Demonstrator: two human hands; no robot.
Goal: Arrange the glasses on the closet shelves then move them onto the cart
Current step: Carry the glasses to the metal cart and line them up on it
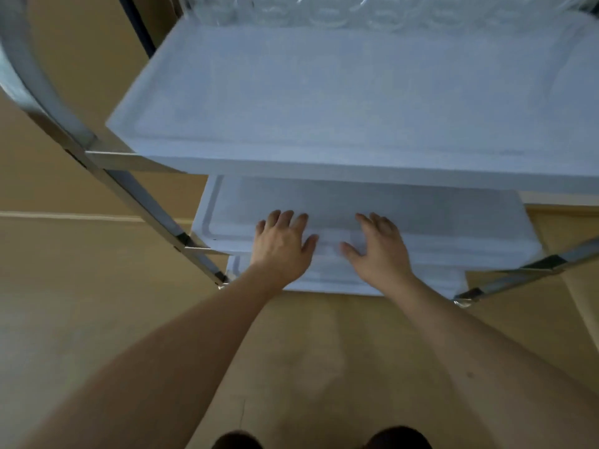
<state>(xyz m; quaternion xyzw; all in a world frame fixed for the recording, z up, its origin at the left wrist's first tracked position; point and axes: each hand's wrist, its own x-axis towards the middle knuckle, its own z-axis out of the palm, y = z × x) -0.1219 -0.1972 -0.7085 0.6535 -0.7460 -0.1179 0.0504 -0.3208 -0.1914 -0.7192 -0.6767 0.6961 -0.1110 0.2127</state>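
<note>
A white three-tier cart [324,163] with a chrome metal frame [136,189] is seen from above. The left hand [282,247] and right hand [379,251] are laid flat on its middle tray, fingers spread apart, nothing held. Blurred clear drinking glasses [324,11] are lined along the top tray's far edge.

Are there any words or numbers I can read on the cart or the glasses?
None: no word, number or label shows anywhere.
The white cart trays look plain.
The glasses at the top edge are blurred, so any tiny print there cannot be read.
The left hand and right hand hold nothing with writing.
</note>
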